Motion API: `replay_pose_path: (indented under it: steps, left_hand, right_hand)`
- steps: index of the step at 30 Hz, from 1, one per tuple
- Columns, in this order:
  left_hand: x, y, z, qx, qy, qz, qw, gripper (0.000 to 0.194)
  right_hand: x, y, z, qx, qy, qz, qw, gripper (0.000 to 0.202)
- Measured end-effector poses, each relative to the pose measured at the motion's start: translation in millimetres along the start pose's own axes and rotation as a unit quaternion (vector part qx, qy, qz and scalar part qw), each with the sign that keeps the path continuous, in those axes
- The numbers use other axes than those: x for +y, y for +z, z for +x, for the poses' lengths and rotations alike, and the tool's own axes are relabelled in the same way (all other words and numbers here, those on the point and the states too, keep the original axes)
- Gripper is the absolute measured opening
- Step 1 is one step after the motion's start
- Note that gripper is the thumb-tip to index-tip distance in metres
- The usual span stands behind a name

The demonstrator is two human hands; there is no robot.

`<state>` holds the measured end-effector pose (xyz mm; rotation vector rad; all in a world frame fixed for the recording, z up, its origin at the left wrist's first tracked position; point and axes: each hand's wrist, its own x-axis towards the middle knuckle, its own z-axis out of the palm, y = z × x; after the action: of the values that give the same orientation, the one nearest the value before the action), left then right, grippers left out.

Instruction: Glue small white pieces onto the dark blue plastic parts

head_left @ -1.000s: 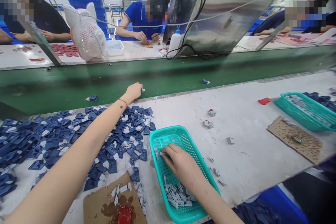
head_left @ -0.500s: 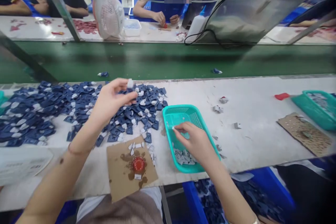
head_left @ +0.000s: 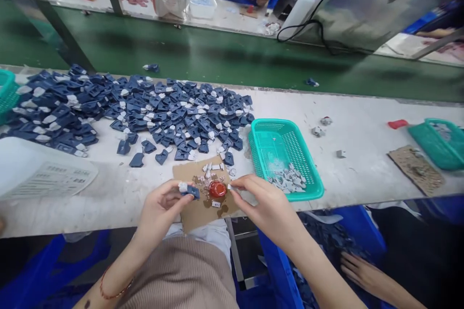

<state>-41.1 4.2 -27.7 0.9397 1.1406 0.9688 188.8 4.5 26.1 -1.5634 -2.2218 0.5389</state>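
Observation:
My left hand (head_left: 157,210) pinches a dark blue plastic piece with a white tip (head_left: 192,192) over the left part of a brown cardboard sheet (head_left: 192,219). Between the thumb and fingertips of my right hand (head_left: 270,205) is a small pale grey piece (head_left: 229,187), right beside a red round cap (head_left: 217,189). Wet stains and several small white pieces (head_left: 216,167) surround the cap on the cardboard. To the right, a green plastic basket (head_left: 318,192) holds many loose grey pieces (head_left: 290,178).
A large pile of blue pieces (head_left: 174,116) spreads across the table's left. A white container (head_left: 43,169) lies at the left edge. Beyond runs a green belt (head_left: 217,60). A co-worker's hand (head_left: 369,275) shows at lower right, near a blue bin (head_left: 366,231).
My left hand has come down from above the pile to the cardboard, holding the blue piece. My right hand has moved left out of the basket to the red cap. The view has tilted downward.

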Motion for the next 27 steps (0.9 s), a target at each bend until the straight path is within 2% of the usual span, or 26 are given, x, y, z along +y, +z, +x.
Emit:
replay_pose_path:
  steps: [9, 13, 19, 22, 27]
  left_hand:
    - [-18, 1.9, -5, -0.048, 0.068, 0.008, 0.996, 0.015]
    - [-18, -1.3, -5, -0.07, 0.079, 0.013, 0.994, 0.014]
    - [-16, -1.9, -4, -0.07, 0.081, -0.001, 0.994, 0.015]
    - [-13, -0.8, -5, -0.069, 0.061, -0.029, 0.995, 0.014]
    - [-3, 3.8, -6, -0.073, 0.013, -0.106, 0.992, 0.011]
  right_hand:
    - [-17, 8, 11, -0.052, -0.014, -0.082, 0.995, 0.013]
    - [-21, 10, 15, -0.065, -0.033, -0.13, 0.989, 0.012]
    - [-22, 11, 17, -0.08, -0.044, -0.152, 0.984, 0.014]
    - [-21, 9, 18, -0.086, -0.026, -0.119, 0.989, 0.014]
    - [-21, -3, 18, -0.028, 0.049, 0.072, 0.996, 0.007]
